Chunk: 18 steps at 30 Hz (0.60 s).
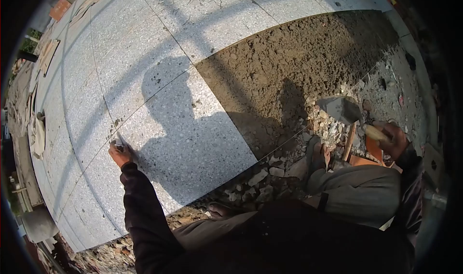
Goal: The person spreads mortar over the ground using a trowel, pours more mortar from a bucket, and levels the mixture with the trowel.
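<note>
My right hand (396,143), at the right, is closed round the wooden handle of a trowel (340,109). Its broad grey blade points left over the rubble at the edge of the mortar bed (275,57). On the left, my left hand (120,154) rests low on the speckled terrazzo tiles (193,163), beside a joint between them. Its fingers are closed, and a thin dark object shows at their tips, too small to name. Crumbs of mortar lie along that joint. Shadows of my head and arm fall across the tile and the mortar.
A taut string (289,140) crosses beside the mortar. Broken stones (265,193) lie along the tile edge near my feet. Near my right foot (318,154), a wooden handle (349,141) stands beside orange pieces (374,148). A grey bucket-like object (39,226) sits lower left.
</note>
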Available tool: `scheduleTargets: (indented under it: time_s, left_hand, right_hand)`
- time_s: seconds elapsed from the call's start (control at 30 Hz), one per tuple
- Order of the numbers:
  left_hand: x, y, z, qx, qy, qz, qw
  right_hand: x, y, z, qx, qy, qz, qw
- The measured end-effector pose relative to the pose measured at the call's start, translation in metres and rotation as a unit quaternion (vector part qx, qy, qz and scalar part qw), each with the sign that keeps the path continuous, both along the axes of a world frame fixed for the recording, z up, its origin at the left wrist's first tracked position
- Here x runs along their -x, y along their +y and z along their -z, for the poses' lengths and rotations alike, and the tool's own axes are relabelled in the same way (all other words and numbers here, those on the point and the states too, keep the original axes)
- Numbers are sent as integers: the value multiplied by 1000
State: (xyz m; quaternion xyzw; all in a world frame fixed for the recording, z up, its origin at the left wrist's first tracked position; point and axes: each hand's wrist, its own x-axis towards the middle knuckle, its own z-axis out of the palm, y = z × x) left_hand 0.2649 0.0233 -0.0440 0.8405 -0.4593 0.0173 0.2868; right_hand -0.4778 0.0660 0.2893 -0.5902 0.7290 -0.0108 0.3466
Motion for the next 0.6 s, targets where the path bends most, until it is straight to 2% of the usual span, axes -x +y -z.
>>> scheduleTargets:
  time_s: [0.03, 0.1, 0.17, 0.2, 0.23, 0.27, 0.3, 0.33, 0.37, 0.43, 0.47, 0.57, 0.6]
  left_hand:
    - [-4, 5, 6, 7, -11, 2, 1000]
    - [-2, 17, 0, 8, -28, -3, 1000]
    - [-1, 26, -1, 27, -9, 2, 1000]
    - [-1, 28, -4, 19, -19, 31, 999]
    - [-1, 33, -9, 12, -31, 57, 998]
    - [-1, 37, -13, 5, -42, 80, 996]
    - [5, 37, -25, 2, -8, 91, 996]
    - [17, 35, -47, -3, 27, 101, 995]
    - [23, 30, -61, -2, 64, 110, 992]
    - [37, 25, -71, 24, 73, 141, 987]
    - [54, 21, -77, 25, 67, 163, 984]
    - [108, 16, -76, -26, 6, 270, 963]
    - [129, 14, -73, -39, -18, 316, 948]
  right_hand:
    - [1, -3, 3, -6, -37, 48, 998]
    - [4, -16, 11, -102, -187, 62, 975]
    - [11, -23, 34, -192, -319, 66, 926]
    - [-2, -30, 49, -211, -237, 75, 945]
    - [6, -34, 83, -157, -201, -36, 966]
    - [-14, -38, 97, -126, -161, -88, 975]
    - [-53, -42, 99, -204, -223, 28, 953]
    - [-77, -52, 114, -239, -233, 31, 942]
    - [-99, -57, 133, -225, -199, 38, 953]
    - [-146, -83, 162, -216, -358, 4, 908]
    - [-170, -92, 177, -222, -403, 76, 885]
    - [-213, -106, 230, -174, -396, 100, 896]
    - [-227, -101, 224, -187, -386, 114, 896]
